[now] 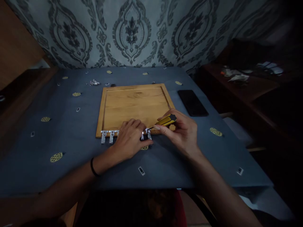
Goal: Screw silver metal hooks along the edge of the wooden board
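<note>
A wooden board (134,104) with a raised rim lies on a blue patterned tablecloth. Several small metal brackets (107,135) hang along its near edge. My left hand (129,138) rests palm down over the near edge, fingers curled onto a bracket (149,133) there. My right hand (182,130) grips a yellow and black screwdriver (165,121), whose tip points left and down at that bracket beside my left fingers.
A black phone (192,102) lies right of the board. Small metal parts (94,83) sit at the far left of the cloth, with tiny loose pieces (141,171) scattered near me. A dark wooden shelf (243,85) with papers stands at the right.
</note>
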Tool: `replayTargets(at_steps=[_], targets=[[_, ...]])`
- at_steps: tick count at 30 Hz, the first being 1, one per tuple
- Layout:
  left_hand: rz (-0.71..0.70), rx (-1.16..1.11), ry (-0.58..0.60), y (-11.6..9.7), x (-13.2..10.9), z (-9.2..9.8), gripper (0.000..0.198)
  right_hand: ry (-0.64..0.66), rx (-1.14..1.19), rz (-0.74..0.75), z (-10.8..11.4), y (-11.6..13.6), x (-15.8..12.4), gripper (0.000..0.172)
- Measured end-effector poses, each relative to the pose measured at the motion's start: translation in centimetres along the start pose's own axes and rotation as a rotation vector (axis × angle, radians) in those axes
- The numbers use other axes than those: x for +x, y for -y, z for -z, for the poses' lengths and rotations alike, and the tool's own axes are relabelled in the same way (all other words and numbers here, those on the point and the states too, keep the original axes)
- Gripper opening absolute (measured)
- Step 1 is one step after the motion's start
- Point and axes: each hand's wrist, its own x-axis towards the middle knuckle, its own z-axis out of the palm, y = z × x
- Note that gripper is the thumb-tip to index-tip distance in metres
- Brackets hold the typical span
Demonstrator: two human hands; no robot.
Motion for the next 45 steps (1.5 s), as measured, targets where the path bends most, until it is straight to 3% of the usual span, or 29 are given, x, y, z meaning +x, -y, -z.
replayTargets(at_steps=[9,14,16,25,40,45], targets=[[-0.012,-0.005,-0.006,0.04,-0.06,0.04,0.042,-0.043,0.010,-0.056,-0.20,-0.17,-0.22,0.041],[-0.011,-0.006,-0.005,0.03,-0.10,0.10,0.040,-0.190,0.103,-0.092,-0.29,-0.07,-0.86,0.023],[-0.016,-0.006,-0.007,0.03,-0.13,0.13,0.039,-0.230,0.108,-0.150,-0.20,-0.11,-1.01,0.023],[-0.002,-0.001,0.016,-0.14,-0.09,0.31,0.039,-0.122,0.029,-0.148,-0.18,-0.19,-0.53,0.038],[-0.011,0.010,0.009,-0.08,-0.09,0.22,0.040,-0.099,-0.014,-0.059,-0.41,-0.35,-0.38,0.036],[-0.012,0.005,0.009,-0.08,-0.11,0.25,0.039,-0.043,0.074,-0.124,-0.32,-0.14,-0.33,0.032]])
